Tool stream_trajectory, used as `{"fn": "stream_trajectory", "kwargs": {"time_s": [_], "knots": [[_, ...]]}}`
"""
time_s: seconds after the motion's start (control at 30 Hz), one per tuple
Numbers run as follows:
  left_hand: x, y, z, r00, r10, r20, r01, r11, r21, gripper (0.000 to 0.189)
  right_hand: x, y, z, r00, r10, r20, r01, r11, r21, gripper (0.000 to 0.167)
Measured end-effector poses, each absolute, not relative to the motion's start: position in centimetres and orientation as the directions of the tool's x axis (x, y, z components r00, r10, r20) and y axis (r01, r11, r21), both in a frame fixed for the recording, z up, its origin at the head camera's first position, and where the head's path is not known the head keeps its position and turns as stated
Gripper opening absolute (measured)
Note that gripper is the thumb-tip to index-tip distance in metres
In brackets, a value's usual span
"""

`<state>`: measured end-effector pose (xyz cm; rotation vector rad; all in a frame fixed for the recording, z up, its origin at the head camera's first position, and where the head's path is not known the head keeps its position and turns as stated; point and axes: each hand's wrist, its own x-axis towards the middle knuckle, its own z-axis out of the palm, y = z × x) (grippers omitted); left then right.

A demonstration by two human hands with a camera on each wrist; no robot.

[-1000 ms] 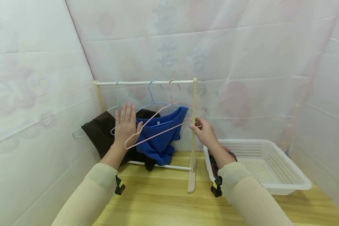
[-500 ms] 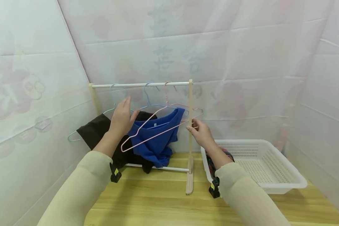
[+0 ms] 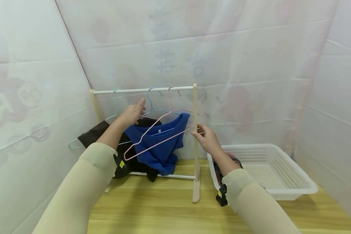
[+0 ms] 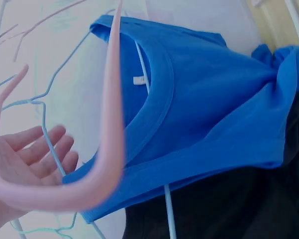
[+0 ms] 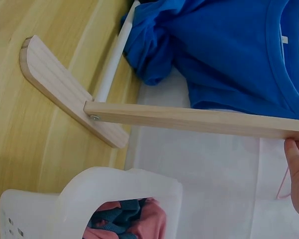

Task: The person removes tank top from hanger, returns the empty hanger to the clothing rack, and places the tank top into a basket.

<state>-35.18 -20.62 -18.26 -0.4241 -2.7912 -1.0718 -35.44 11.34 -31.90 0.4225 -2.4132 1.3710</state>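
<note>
A wooden clothes rack with a white top rail (image 3: 137, 90) carries several wire hangers. The blue shirt (image 3: 161, 139) hangs on a blue hanger (image 3: 152, 109); a dark brown garment (image 3: 92, 133) hangs on a light green-blue hanger left of it. Nearest me, a bare pink hanger (image 3: 155, 148) hangs slanted. My left hand (image 3: 133, 113) is at the blue hanger's left arm, fingers loosely bent and palm facing it in the left wrist view; contact is unclear. My right hand (image 3: 208, 138) pinches the rack's right post (image 3: 196, 149), thumb in front, other fingers partly hidden behind.
A white plastic basket (image 3: 280, 195) stands right of the rack, with pink and dark teal cloth (image 5: 124, 219) inside. The rack's foot (image 3: 196, 191) rests on the wooden table (image 3: 152, 211). Pale printed sheets (image 3: 251, 65) enclose the back and sides.
My left hand has turned from a flat, upright palm and moved right, toward the blue hanger. My right hand stays at the post. The head view has shifted slightly.
</note>
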Motion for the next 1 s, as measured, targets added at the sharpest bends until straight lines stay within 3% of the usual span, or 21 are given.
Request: {"fn": "stream_trajectory", "kwargs": {"time_s": [0.17,0.37,0.7,1.0], "knots": [[-35.6,-20.4,-17.8,-0.969,0.209,0.130,0.240,0.690,0.683,0.096,-35.6,11.1,-31.9,-0.898,-0.104,0.427,-0.420,0.493,-0.762,0.048],[-35.8,-19.9,-18.1,-0.965,0.221,0.141,0.260,0.731,0.632,0.092,-35.6,11.0,-32.0,-0.897,-0.097,0.432,-0.422,0.484,-0.767,0.050],[-36.3,-19.2,-19.1,-0.934,0.280,0.221,0.355,0.788,0.503,0.055,-35.7,10.9,-32.2,-0.900,-0.091,0.426,-0.414,0.485,-0.770,0.051],[-36.9,-19.1,-19.4,-0.932,0.290,0.217,0.359,0.808,0.466,0.039,-35.8,10.8,-32.2,-0.899,-0.088,0.428,-0.414,0.485,-0.770,0.049]]}}
